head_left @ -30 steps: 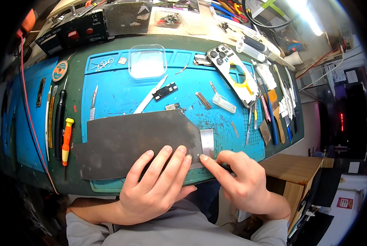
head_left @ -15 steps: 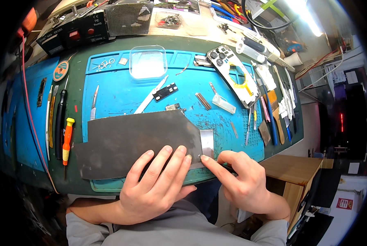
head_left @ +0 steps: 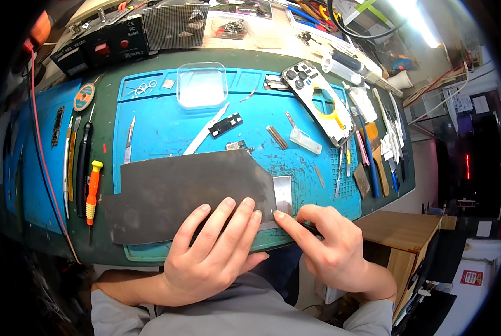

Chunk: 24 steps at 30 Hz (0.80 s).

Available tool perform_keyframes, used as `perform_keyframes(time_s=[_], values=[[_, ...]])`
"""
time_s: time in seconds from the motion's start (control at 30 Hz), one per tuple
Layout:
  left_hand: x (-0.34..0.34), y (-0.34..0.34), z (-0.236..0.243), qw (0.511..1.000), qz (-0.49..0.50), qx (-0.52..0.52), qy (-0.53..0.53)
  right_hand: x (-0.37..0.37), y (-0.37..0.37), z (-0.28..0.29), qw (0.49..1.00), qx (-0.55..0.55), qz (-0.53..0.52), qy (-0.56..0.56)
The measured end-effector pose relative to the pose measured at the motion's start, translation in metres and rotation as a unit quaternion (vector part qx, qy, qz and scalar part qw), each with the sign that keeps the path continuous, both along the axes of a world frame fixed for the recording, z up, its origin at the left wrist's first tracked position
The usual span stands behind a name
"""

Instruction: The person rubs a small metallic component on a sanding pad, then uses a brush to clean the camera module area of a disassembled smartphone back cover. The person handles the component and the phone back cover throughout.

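My left hand point(head_left: 217, 252) lies palm down with outstretched fingers on a dark grey sheet point(head_left: 177, 179) with a cut-away corner, spread across the blue mat. A flat silver metal piece point(head_left: 282, 190) shows at the sheet's right edge. My right hand point(head_left: 328, 246) has its index fingertip on the sheet's lower right edge, beside a small light speck; its other fingers are curled around something dark, mostly hidden. Above the sheet lie a small black part point(head_left: 226, 124), a white blade-like strip point(head_left: 203, 134) and a small clear container point(head_left: 306, 140).
A phone frame with camera rings point(head_left: 298, 77) and a row of tools point(head_left: 373, 168) lie right. Screwdrivers point(head_left: 93, 190), a cord and a solder wick spool point(head_left: 83, 96) lie left. A clear box point(head_left: 201, 84) and a black device point(head_left: 93, 47) stand behind; a wooden cabinet point(head_left: 396, 227) is lower right.
Almost nothing differs. My left hand and the right index fingertip have shifted by a few pixels at most, with the sheet staying in place.
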<state>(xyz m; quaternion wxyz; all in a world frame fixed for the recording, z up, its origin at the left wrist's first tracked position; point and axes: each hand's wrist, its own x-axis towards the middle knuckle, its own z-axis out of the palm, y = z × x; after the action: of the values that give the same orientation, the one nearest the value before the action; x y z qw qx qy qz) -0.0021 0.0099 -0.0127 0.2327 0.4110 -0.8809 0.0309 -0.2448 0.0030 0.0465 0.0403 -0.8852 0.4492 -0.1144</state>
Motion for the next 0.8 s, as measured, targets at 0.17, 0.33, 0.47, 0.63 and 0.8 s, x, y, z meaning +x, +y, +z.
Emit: perform_keyframes(time_s=[0.17, 0.33, 0.47, 0.63, 0.8], values=[[0.001, 0.0, -0.001, 1.0, 0.003, -0.002, 0.001, -0.002, -0.001, -0.001, 1.0, 0.004, 0.004, -0.001], [0.0, 0.0, 0.0, 1.0, 0.005, -0.002, 0.003, 0.001, -0.005, -0.002, 1.0, 0.003, 0.011, -0.009], [0.0, 0.0, -0.001, 1.0, 0.006, -0.003, 0.002, -0.004, -0.001, -0.001, 1.0, 0.015, 0.005, -0.01], [0.001, 0.0, -0.001, 1.0, 0.006, -0.002, 0.001, -0.002, -0.005, 0.004, 1.0, 0.027, 0.011, -0.007], [0.0, 0.001, -0.001, 1.0, 0.013, -0.001, 0.002, -0.003, -0.008, 0.002, 0.999, 0.034, 0.017, -0.017]])
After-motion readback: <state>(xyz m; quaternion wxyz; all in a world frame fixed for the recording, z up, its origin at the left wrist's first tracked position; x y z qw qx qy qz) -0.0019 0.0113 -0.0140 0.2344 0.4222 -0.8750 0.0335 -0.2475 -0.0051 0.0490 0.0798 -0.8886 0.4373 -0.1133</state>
